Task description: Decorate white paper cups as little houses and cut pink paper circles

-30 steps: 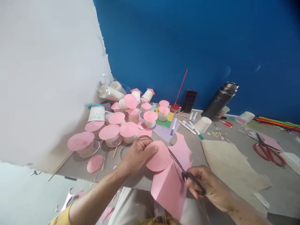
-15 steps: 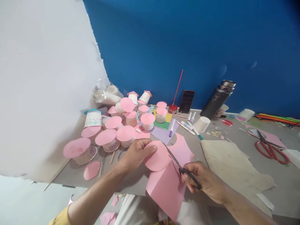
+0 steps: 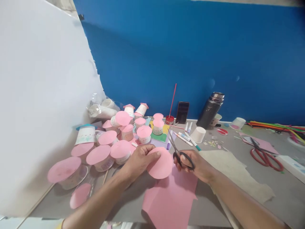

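Between the thumb and fingers of my left hand (image 3: 140,160) is a pink paper circle (image 3: 160,164), its face turned up toward me. My right hand (image 3: 194,163) grips black-handled scissors (image 3: 174,144) by the finger loops, blades slightly apart and pointing up and away, just beside the circle's right edge. Below both hands a larger pink paper sheet (image 3: 170,202) lies at the table's front edge. To the left stand several decorated paper cups, each topped with a pink disc (image 3: 120,149). A loose pink disc (image 3: 80,195) rests near the front left.
Markers (image 3: 184,137), a white paper cup (image 3: 198,135), a phone (image 3: 182,112) and a dark flask (image 3: 211,109) stand along the back. Beige cloth (image 3: 228,168) covers part of the right side, with red-handled scissors (image 3: 265,156) beyond it. Stacked cups (image 3: 102,111) lie at back left.
The pink circle is now separate from the sheet, which has dropped onto the table edge. My right hand has raised the scissors, turning the blades more upright. The view has tilted up.
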Motion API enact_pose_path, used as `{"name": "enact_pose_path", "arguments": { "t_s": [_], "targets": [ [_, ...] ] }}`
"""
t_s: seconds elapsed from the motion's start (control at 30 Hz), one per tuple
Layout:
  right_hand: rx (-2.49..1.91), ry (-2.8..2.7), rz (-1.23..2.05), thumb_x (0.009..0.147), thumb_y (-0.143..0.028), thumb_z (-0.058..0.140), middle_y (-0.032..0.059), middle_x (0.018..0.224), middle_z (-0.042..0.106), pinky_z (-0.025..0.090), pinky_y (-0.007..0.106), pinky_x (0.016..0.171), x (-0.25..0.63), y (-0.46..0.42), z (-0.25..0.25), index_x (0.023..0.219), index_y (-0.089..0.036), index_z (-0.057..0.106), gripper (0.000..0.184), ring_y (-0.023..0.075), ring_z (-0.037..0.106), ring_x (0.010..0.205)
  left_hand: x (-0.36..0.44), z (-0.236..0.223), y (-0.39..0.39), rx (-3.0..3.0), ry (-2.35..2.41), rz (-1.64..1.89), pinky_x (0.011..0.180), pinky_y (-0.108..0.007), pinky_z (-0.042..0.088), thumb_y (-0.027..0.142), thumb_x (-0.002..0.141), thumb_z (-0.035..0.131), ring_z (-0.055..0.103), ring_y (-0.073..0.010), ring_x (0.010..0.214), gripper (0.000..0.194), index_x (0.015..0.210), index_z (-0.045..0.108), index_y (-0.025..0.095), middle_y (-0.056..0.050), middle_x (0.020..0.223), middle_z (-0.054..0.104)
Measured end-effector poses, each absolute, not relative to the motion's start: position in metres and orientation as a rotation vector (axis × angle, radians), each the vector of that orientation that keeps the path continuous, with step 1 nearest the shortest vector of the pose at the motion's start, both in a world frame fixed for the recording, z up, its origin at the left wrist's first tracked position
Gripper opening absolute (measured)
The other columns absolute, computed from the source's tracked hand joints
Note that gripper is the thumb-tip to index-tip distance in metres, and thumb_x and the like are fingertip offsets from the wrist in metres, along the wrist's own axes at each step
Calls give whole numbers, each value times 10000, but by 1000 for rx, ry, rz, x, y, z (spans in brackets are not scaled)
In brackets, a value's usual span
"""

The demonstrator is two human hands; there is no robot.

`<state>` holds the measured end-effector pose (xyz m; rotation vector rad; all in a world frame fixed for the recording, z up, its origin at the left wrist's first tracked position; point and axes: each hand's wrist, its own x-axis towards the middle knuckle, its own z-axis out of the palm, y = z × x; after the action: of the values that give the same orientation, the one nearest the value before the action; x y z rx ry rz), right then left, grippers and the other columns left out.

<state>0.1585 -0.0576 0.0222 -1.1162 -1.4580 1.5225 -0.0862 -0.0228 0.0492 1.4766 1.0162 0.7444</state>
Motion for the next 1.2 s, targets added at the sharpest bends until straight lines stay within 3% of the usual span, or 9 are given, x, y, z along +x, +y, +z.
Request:
{"name": "enact_pose_path", "arguments": {
  "t_s": [0.2, 0.43, 0.87, 1.2],
  "targets": [
    [-990, -1566, 1606, 747, -831, 663, 22, 611, 621, 256, 250, 517, 168, -49, 6, 814, -125, 662, 709, 86, 388, 516, -72, 41, -8, 1264, 975, 761, 535, -235, 342, 471, 687, 744, 477, -118, 596, 365, 716, 527, 179, 17, 661, 525],
    [-1022, -1628, 1698, 746, -811, 682, 12, 573, 605, 291, 248, 542, 175, -54, 8, 780, -135, 652, 677, 110, 446, 537, -80, 40, -6, 1246, 940, 689, 493, -223, 357, 413, 678, 739, 533, -124, 548, 294, 709, 571, 173, 6, 638, 571],
    [-1088, -1597, 1804, 662, -825, 735, 5, 547, 608, 268, 233, 504, 168, -56, 5, 695, -147, 614, 689, 92, 428, 509, -81, 41, -5, 1282, 892, 717, 503, -219, 364, 343, 691, 717, 509, -109, 557, 220, 670, 582, 171, 13, 633, 566],
    [-1100, -1632, 1785, 698, -825, 708, 8, 544, 605, 255, 231, 488, 171, -56, -3, 684, -155, 583, 682, 89, 439, 496, -82, 42, -5, 1303, 906, 695, 493, -213, 341, 347, 694, 715, 479, -100, 549, 244, 653, 545, 177, 25, 618, 527]
  ]
}}
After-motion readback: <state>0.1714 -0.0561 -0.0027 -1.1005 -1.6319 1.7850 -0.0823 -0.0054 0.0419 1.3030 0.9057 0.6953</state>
